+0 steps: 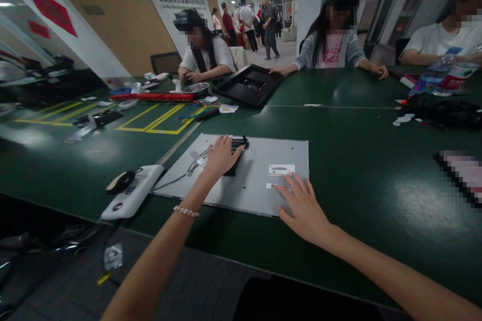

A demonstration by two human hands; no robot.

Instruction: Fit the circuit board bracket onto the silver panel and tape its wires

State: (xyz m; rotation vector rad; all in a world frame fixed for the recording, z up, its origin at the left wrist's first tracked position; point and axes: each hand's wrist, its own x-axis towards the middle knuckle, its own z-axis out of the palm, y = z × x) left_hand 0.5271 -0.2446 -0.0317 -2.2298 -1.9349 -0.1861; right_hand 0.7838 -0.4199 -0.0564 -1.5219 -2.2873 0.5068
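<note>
A flat grey metal panel, which looks like the back of a display, lies on the table before me. On it sits a black plastic part with a grey cable running off to the left. My left hand lies over this black part, fingers stretched out and thumb apart, hiding much of it. My right hand is spread at the panel's front right corner. Its fingertips are close to a white printed label and a smaller white sticker.
A white power strip with a round black-and-tan object is at the panel's left. Across the green table, a person's hand touches a black frame. Bottles, a black bundle and a blurred phone-like object lie right.
</note>
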